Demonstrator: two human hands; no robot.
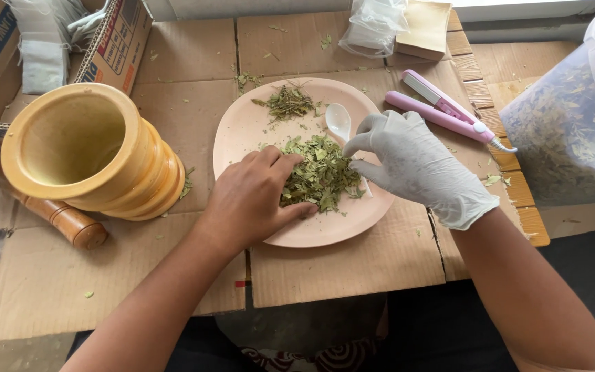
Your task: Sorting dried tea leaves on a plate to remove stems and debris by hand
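A pale pink plate lies on flattened cardboard, with a heap of dried green leaves in its middle and a smaller pile of stems at its far edge. My left hand, bare, rests on the plate with fingers curled against the left side of the leaf heap. My right hand, in a white glove, hovers over the plate's right edge with thumb and forefinger pinched together at the heap. A white plastic spoon lies on the plate just beyond the gloved fingers.
A yellow wooden mortar stands at left, tilted, with a brown pestle beside it. A pink hair straightener lies right of the plate. A clear tub of dried leaves, cardboard boxes and plastic bags ring the area.
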